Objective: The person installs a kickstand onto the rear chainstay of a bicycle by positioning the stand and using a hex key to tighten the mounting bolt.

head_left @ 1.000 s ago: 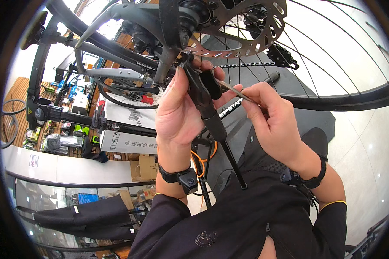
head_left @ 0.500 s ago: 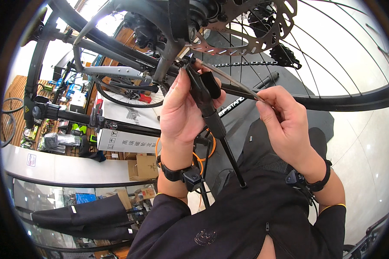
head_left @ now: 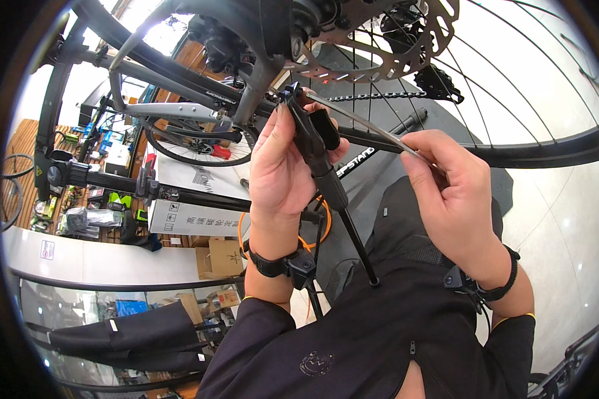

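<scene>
- Shop floor is being seen behind the work: pale glossy tiles at the right, a wooden floor strip with parked bicycles (head_left: 180, 136) and cardboard boxes (head_left: 223, 256) at the left, a glass counter (head_left: 113, 312) along the lower left.
- Rear end of a dark bicycle frame (head_left: 180, 70) is being viewed from below; brake disc (head_left: 406, 40) and spoked rear wheel (head_left: 532, 143) are filling the top and right, with the chain (head_left: 373, 96) running just under the disc.
- Black kickstand (head_left: 326, 173) is being held up against the frame near the rear axle, its thin leg slanting down toward the person's dark jacket (head_left: 379, 332).
- Left hand (head_left: 283, 169) is being kept wrapped round the kickstand's upper body, fingers closed on it, fingertips up at the mount.
- Right hand (head_left: 452, 196) is being kept pinched shut on a long thin silver tool (head_left: 359, 120), thumb and fingers together on its near end.
- Tool's far tip is being pointed at the kickstand mount under the frame; exact contact cannot be told.
- Black wrist straps (head_left: 279, 263) are being worn on both wrists.
</scene>
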A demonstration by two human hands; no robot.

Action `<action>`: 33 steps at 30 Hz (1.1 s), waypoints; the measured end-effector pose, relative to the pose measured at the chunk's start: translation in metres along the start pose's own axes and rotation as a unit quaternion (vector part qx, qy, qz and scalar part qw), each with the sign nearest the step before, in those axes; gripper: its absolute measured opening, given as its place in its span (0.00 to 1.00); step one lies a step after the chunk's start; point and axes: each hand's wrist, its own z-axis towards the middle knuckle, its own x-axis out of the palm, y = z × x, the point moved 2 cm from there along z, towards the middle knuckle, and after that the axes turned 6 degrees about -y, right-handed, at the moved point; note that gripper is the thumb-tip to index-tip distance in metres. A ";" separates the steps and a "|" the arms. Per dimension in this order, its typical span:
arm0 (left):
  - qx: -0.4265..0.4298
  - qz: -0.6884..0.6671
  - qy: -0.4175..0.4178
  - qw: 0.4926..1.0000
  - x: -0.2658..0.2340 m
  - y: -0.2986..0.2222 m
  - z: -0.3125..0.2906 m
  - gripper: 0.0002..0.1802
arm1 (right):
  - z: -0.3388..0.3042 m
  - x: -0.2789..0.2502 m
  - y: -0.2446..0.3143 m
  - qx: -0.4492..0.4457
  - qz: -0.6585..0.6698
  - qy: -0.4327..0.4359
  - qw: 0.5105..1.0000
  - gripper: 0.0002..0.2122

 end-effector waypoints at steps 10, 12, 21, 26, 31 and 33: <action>0.032 0.008 -0.019 0.999 0.009 0.002 -0.011 0.23 | -0.006 0.004 0.006 -0.048 -0.018 -0.017 0.999 0.05; 0.034 -0.003 -0.006 0.999 0.011 0.002 -0.011 0.24 | -0.008 0.005 0.002 0.011 0.025 -0.005 1.000 0.05; 0.071 0.112 0.000 0.991 0.028 -0.006 -0.013 0.22 | -0.009 0.028 -0.032 0.119 0.244 0.024 0.962 0.05; 0.055 0.101 0.023 0.993 0.024 -0.016 -0.005 0.21 | -0.007 0.029 -0.018 0.172 0.282 0.015 0.944 0.05; 0.048 0.102 0.020 0.993 0.030 -0.017 -0.004 0.20 | -0.007 0.031 -0.016 0.154 0.280 -0.022 0.947 0.05; 0.048 0.102 0.011 0.994 0.033 -0.017 -0.005 0.19 | -0.007 0.031 -0.017 0.136 0.276 -0.034 0.951 0.05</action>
